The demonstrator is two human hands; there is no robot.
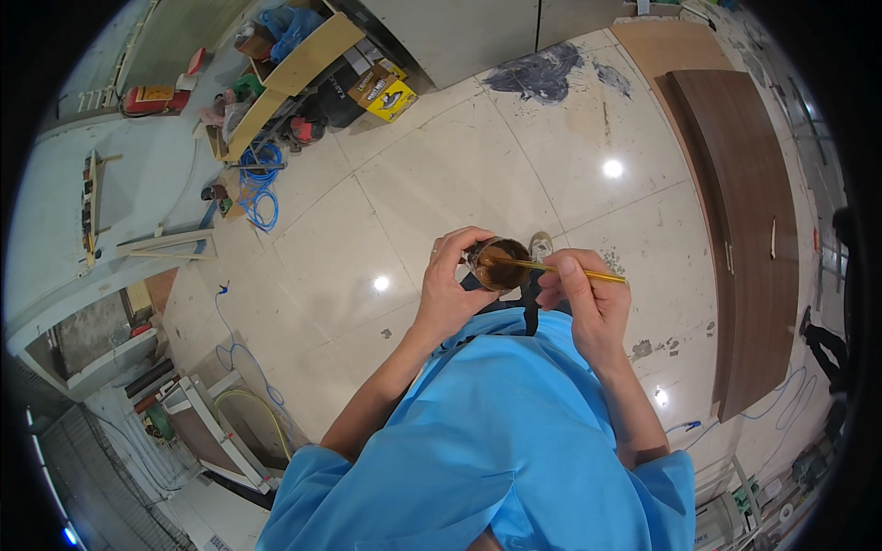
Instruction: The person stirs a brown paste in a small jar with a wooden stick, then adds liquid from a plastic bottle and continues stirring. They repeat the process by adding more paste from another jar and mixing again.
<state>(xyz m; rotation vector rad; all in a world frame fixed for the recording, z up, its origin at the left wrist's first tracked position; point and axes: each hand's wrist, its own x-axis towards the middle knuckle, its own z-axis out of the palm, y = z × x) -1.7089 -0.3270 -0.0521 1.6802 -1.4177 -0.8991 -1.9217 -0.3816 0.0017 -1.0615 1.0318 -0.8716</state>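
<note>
In front of my blue shirt, my left hand (450, 280) is wrapped round a small cup (481, 268) and holds it up. Brown stuff, paste or paint, coats the inside of the cup (503, 263). My right hand (591, 298) pinches a thin yellow stick (602, 275), perhaps a brush handle. The stick lies nearly level, and its far end reaches into the cup's mouth. Whether that end carries bristles is hidden in the brown stuff.
Brown wooden panels (749, 239) lie along the right. A dark smear (542, 73) marks the tiled floor ahead. At the upper left stand a shelf (308, 60), a yellow box (386, 96) and a coiled blue hose (261, 188). A red fire extinguisher (152, 100) is by the wall.
</note>
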